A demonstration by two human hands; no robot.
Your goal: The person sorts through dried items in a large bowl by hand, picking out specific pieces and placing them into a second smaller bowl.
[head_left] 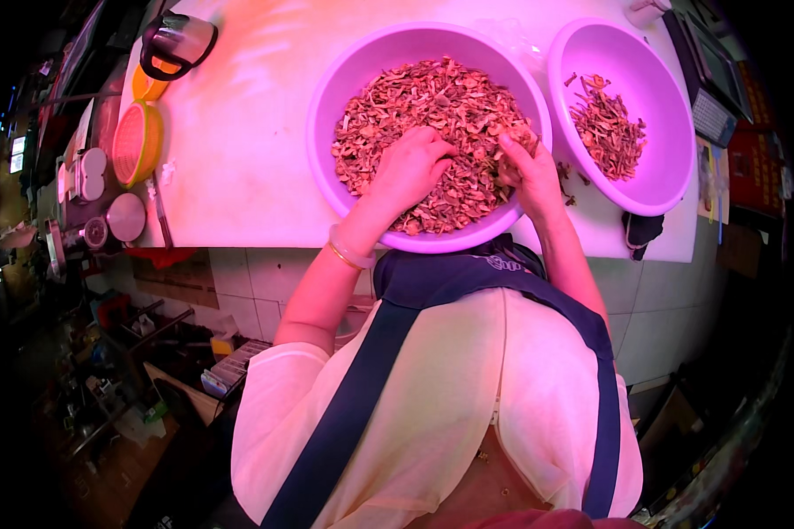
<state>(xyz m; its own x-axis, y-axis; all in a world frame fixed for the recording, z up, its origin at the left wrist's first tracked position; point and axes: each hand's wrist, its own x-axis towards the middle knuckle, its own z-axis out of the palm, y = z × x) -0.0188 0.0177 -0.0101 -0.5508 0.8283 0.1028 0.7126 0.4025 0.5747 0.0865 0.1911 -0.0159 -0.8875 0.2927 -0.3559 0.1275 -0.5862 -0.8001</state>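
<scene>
A large round plastic basin (324,165) stands at the table's front edge, holding a deep layer of dried, chopped plant pieces (430,89). My left hand (413,165) rests on the pieces near the middle, its fingers curled down; whether they pinch anything is hidden. At the basin's right side my right hand (529,165) is closed around a small bunch of the pieces, thumb on top. Right beside this basin, a second, tilted basin (661,125) has a smaller heap of similar pieces (605,129) in it. A few stray pieces (566,185) lie between the two basins.
At the table's left are a glass-and-black jug (178,43), a yellow-rimmed basket (135,142), a knife-like tool (162,215) and a round metal lid or plate (126,217). A device with keys (711,112) stands at the right edge. A dark cloth-like item (642,231) hangs below the second basin.
</scene>
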